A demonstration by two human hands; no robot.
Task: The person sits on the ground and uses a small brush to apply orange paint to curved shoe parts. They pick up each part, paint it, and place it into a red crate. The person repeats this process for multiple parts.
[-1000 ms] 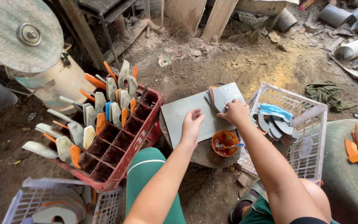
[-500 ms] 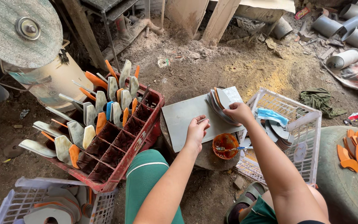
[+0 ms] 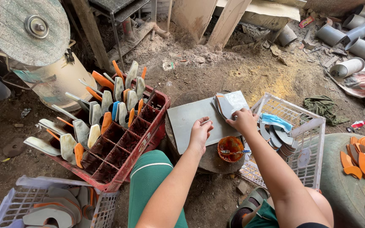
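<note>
Blades [image 3: 224,104] fanned on grey board [image 3: 191,122], pinched by right hand [image 3: 242,120]; long axis pointing far-left. Left hand [image 3: 200,134] near-left, fingers curled, pressing board.

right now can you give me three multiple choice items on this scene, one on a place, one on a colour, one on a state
1. Where is the small bowl?
A. in the red crate
B. just below the grey board
C. on the green drum

2. What colour is the cloth in the white basket?
A. blue
B. yellow
C. black

3. What is the right hand doing?
A. resting empty
B. gripping the bowl
C. holding grey blades on the board

Answers:
1 B, the bowl sits against the near edge of the board.
2 A, a light blue cloth lies on the basket's contents.
3 C, its fingers press the blades to the board.
</note>
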